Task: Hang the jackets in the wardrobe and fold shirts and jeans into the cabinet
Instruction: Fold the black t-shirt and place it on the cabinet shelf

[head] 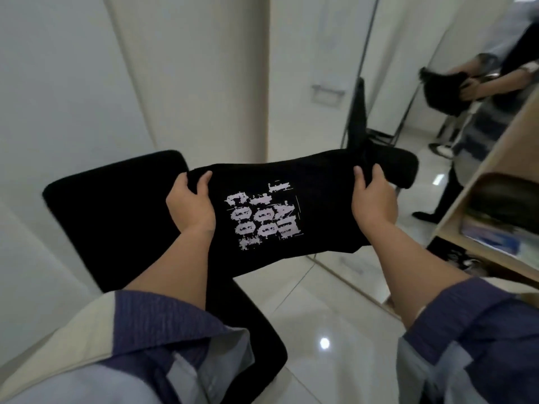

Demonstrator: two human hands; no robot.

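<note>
Shirt (280, 205) held flat between both hands, long axis left-right, over the chair (116, 217).
I had left hand (191, 205) and right hand (374, 201) each pinched shut on an end; cabinet (478, 182) sat to my right, nearer the right hand.

Bare forearms, rolled purple ribbed sleeves (163, 319), pale blue and cream panels

I see home bedroom or dressing area: white wardrobe doors (189, 68), tall mirror (423, 83), glossy tiled floor (335, 330), wooden cabinet (495, 176) with folded clothes inside.
</note>
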